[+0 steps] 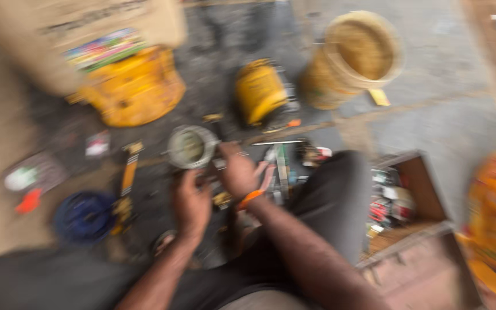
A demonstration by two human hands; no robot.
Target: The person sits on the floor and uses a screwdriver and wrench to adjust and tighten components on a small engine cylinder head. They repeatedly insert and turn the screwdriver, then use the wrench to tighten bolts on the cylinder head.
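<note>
Blurring round grey tin (191, 147) near 2 hands (213, 189)

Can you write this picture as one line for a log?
left hand: by small round tin, grip blurred | right hand: over scattered tools | floor: yellow bucket

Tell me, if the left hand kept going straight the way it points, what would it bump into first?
Probably the small round tin. The left hand points up the picture, and the tin sits just past its fingertips. The picture is very blurred, so whether they already touch is unclear.

tin (191, 147) before hands, bucket (356, 58) behind (right)
</note>
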